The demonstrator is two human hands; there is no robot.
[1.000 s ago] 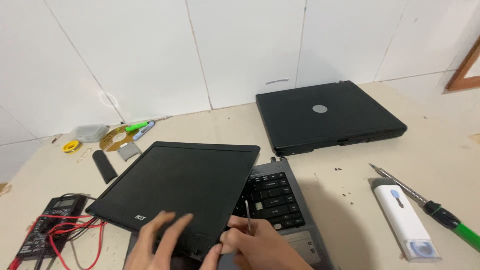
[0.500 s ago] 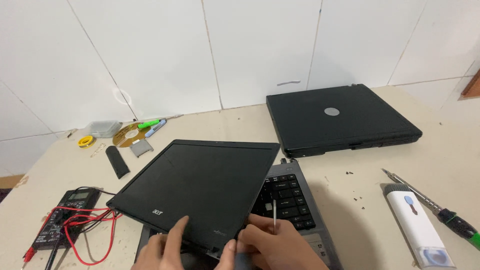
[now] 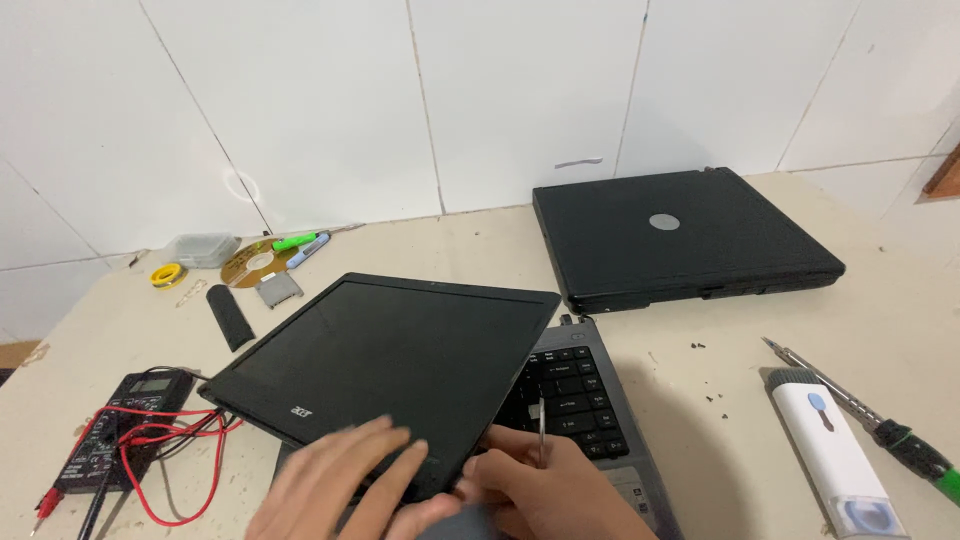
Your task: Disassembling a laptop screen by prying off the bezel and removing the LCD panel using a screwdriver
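Note:
A black laptop screen panel lies skewed across a grey laptop base with a black keyboard. My left hand rests flat on the panel's near corner with its fingers spread. My right hand sits at the panel's near right edge, over the keyboard, and holds a thin metal tool that points upward.
A closed black laptop lies at the back right. A multimeter with red leads is at the left. A white case and a green-handled screwdriver lie at the right. A disc, a black bar and a solder roll sit near the tiled wall.
My view has tilted upward and shifted slightly, so my hands sit lower in frame. They stay on the panel's near edge with the thin tool still held.

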